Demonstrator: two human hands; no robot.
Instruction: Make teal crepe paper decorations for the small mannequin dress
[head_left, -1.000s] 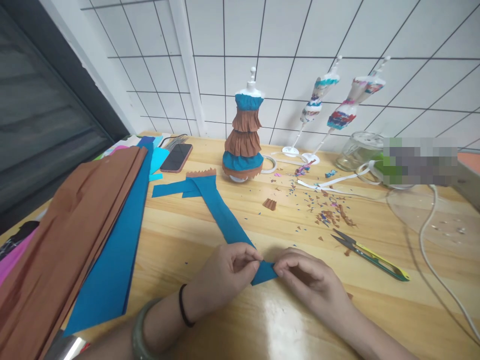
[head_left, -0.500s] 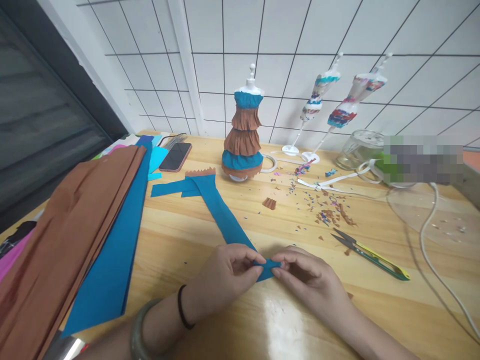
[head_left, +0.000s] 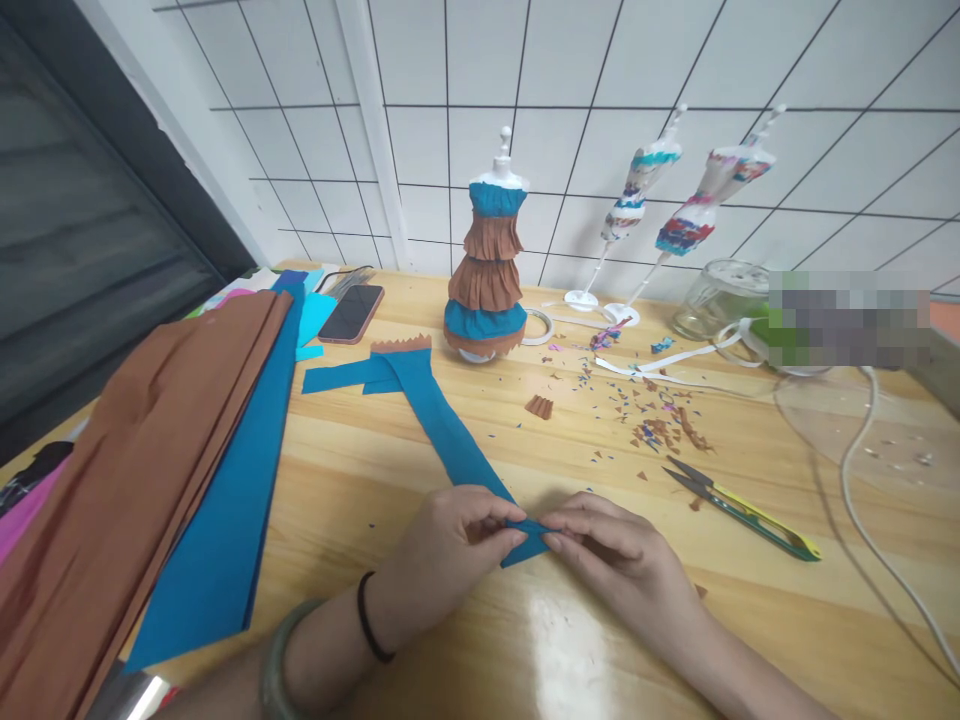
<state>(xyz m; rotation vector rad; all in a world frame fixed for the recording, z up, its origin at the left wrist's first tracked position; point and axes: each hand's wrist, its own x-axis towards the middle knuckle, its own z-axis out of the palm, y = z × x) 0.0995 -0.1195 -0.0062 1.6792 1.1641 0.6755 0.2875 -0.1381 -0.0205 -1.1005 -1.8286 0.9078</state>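
Observation:
A long strip of blue crepe paper [head_left: 463,440] runs across the table towards me, and both hands pinch its near end. My left hand [head_left: 461,535] grips the edge between thumb and fingers. Close beside it, my right hand [head_left: 619,545] pinches the same edge, which looks folded between the fingertips. A small flap of the strip hangs below the fingers. At its far end the strip lies by more blue pieces and a brown zigzag-cut edge [head_left: 402,344]. Beyond the hands stands a small dress form [head_left: 486,270] in blue and brown ruffled layers.
Thread snips [head_left: 742,508] lie to the right, near scattered paper scraps [head_left: 660,425]. Large brown [head_left: 142,430] and blue sheets [head_left: 225,530] cover the left side. A phone [head_left: 352,314], two white mannequins [head_left: 643,190] and a glass jar [head_left: 712,300] are at the back. A white cable [head_left: 855,480] crosses the right side.
The pinched edge between my fingertips has become narrower and more folded, and the flap below hangs a little differently. My hands have barely shifted.

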